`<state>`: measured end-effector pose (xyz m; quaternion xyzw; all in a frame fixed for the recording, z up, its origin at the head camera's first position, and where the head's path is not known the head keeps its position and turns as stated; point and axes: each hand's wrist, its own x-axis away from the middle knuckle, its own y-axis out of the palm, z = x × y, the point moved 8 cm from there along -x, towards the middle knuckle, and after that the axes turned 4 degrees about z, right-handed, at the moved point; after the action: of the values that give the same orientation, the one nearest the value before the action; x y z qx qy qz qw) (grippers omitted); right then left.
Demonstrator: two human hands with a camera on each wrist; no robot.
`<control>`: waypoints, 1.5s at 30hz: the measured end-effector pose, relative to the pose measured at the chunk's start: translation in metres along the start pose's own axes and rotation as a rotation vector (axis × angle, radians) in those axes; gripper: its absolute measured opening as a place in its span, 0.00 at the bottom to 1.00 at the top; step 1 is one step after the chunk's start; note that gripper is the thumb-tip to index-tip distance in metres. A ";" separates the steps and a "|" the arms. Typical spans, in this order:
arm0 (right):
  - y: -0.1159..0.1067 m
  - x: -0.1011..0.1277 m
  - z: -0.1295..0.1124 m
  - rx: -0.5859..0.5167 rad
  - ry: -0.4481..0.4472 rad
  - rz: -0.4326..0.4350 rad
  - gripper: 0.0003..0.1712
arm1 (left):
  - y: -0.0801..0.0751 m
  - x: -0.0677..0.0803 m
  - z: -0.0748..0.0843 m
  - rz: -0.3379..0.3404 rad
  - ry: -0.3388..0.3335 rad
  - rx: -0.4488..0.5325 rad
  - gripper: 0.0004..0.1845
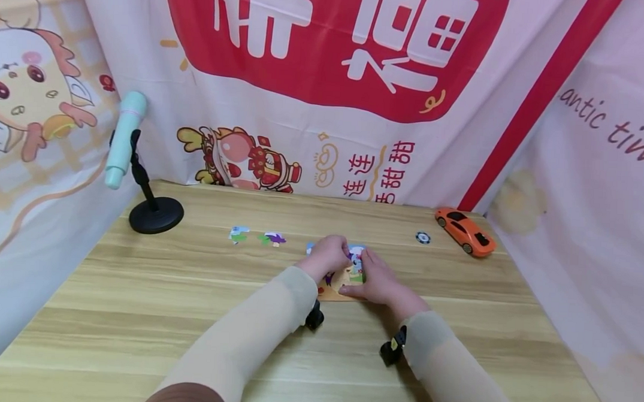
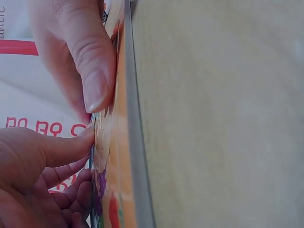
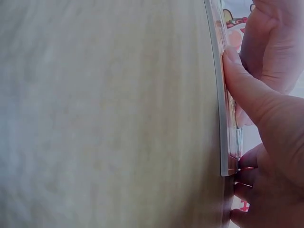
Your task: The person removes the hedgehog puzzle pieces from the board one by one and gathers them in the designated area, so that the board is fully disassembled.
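My left hand (image 1: pixel 328 255) has its fingers bent down onto the flat, bright picture puzzle board with the orange edge (image 1: pixel 331 295); my thumb tip touches it, but I can't tell if I am pinching a bit of it. My right hand (image 1: pixel 385 283) is spread wide, thumb on top of the board and the other fingers by its far right side. If my right thumb slips off, I think the board could slide when my left hand pushes. If I push a bit in crooked, it might pop up or bend. My two hands are so close that they could bump, and they hide part of the picture from me. The board is right under my left hand and reaches in between my right thumb and fingers, on the pale wooden table (image 1: pixel 96 311). Well away to the left lie a small flat blue-and-green puzzle piece (image 1: pixel 238 236) and a small flat purple-and-green puzzle piece (image 1: pixel 273 239); if my sleeve or hand brushed them, they could get pushed away. Farther off on the right sits a shiny orange toy car (image 1: pixel 465 232).
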<state>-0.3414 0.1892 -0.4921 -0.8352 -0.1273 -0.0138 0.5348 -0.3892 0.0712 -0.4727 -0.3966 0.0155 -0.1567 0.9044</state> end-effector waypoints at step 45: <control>-0.017 0.004 0.050 0.013 0.122 -0.004 0.73 | -0.086 0.001 -0.068 0.017 -0.026 -0.206 0.10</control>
<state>-0.3466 0.2412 -0.4973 -0.8291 -0.0961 -0.0647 0.5470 -0.4223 -0.0327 -0.4570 -0.4893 0.0230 -0.1415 0.8603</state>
